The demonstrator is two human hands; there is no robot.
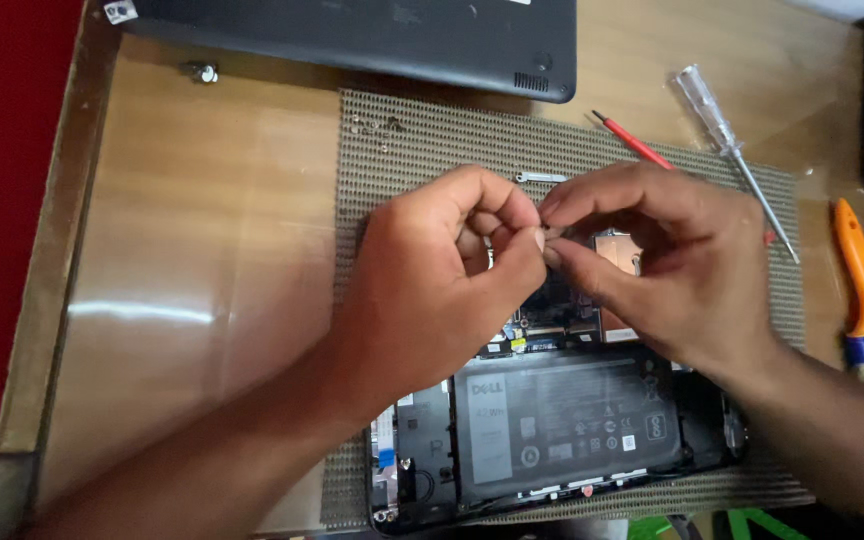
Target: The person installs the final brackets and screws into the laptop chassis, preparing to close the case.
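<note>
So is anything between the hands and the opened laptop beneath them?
Nothing visible: the left hand and right hand pinch a tiny part together directly above the opened laptop, with only open air between.

There is a single view, taken from a camera worn on the person's head. It looks steeply down and forward onto the wooden tabletop (202,250), from close range, about at arm's reach. Both forearms enter from the bottom edge, and the left hand (442,280) and right hand (662,260) meet near the middle of the frame. The far edge of the tabletop lies toward the top, and its left rim runs slanted down the left side.
</note>
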